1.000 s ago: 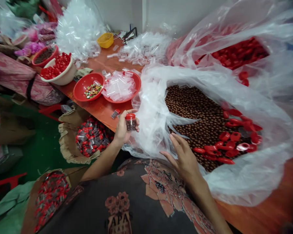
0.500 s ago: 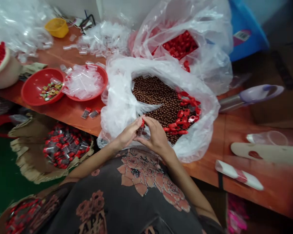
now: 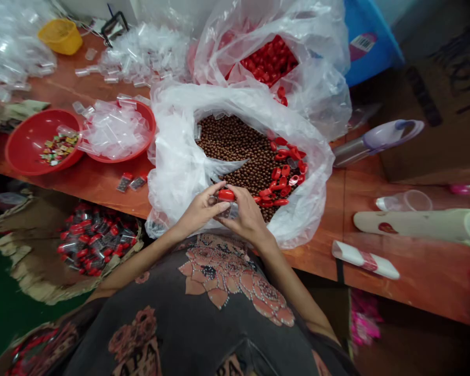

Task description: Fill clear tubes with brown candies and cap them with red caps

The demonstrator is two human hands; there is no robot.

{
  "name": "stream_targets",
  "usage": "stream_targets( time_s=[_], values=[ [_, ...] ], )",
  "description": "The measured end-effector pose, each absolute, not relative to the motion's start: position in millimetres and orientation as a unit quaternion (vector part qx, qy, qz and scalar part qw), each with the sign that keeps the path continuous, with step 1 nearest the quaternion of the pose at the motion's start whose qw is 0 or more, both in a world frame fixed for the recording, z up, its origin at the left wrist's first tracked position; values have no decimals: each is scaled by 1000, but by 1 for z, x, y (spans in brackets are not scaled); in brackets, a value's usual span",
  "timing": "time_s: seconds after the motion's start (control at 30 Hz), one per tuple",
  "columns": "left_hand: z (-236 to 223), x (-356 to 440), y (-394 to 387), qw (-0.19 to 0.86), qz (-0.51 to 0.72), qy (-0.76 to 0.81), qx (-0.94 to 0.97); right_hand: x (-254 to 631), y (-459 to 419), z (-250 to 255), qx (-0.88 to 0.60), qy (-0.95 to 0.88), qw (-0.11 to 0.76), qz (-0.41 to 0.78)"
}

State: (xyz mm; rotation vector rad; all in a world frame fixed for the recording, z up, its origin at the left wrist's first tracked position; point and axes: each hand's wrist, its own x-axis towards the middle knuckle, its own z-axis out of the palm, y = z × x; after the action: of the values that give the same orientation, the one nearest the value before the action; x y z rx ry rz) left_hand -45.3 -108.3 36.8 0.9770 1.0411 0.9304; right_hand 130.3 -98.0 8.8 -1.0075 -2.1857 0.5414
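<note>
A red-capped clear plastic jar (image 3: 226, 204) is gripped by the fingers (image 3: 215, 192) of the left hand (image 3: 196, 211) and right hand (image 3: 247, 215), above a plastic bag (image 3: 176, 172) of brown beads (image 3: 235, 151).

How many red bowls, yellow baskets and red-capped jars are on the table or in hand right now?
Red bowls: 2
Yellow plastic basket: 1
Red-capped jars on the table: 2
Red-capped jar between left hand and right hand: 1
Total: 6

This is a small packing workshop: a long wooden bench (image 3: 317, 256) is heaped with open plastic sacks (image 3: 172, 172) of brown beads (image 3: 235, 151) and red caps (image 3: 270, 62), with clear tubes (image 3: 115, 130) in a bowl (image 3: 151, 125) and capped jars (image 3: 94, 240) in a carton beside it.
</note>
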Motion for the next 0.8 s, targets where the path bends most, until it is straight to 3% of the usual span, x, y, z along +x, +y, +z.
stream_targets(
  time_s=[0.23,0.43,0.53,0.63,0.7,0.8],
  values=[
    [38,-53,-115,606,393,483,494,129,-99,16,-391,-864,298,104],
    [50,-61,-133,562,391,475,553,119,-105,10,-338,-889,289,110],
    [56,-90,-137,448,448,537,557,113,-107,6,-302,-902,265,158],
    [49,-147,-130,222,490,657,528,109,-109,3,-305,-893,263,203],
    [34,-190,-120,76,456,727,508,109,-109,1,-322,-883,260,219],
    [1,-237,-103,33,339,792,506,107,-110,-4,-334,-880,253,226]
  ],
)
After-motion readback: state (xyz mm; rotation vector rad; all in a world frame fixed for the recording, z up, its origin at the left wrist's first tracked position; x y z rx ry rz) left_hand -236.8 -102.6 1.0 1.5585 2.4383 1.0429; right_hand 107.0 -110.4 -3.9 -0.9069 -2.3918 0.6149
